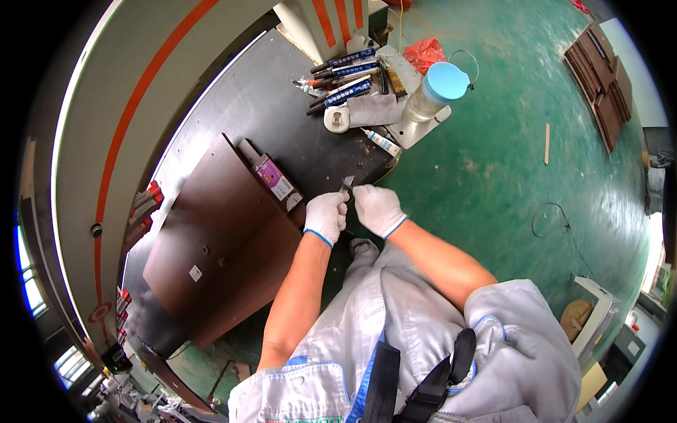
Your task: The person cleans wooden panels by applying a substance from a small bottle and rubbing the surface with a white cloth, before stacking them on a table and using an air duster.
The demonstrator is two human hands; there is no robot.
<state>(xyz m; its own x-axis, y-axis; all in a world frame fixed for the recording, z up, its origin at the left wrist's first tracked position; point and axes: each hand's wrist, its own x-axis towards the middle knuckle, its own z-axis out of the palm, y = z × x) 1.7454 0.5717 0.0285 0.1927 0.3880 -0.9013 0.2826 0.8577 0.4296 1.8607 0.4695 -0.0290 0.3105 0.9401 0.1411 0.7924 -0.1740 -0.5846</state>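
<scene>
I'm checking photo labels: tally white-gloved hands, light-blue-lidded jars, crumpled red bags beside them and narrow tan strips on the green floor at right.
Left white-gloved hand and right white-gloved hand: 2
Clear cylindrical jar with light-blue lid: 1
Crumpled red plastic bag: 1
Narrow tan strip: 1
Total: 5

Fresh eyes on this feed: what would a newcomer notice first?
Probably the clear jar with its bright blue lid, above centre, near the crumpled red bag. Next, the big brown board on the left, overlying the dark table. Then, mid-picture, the white-gloved left hand and right hand, close together by a small metal piece.
</scene>
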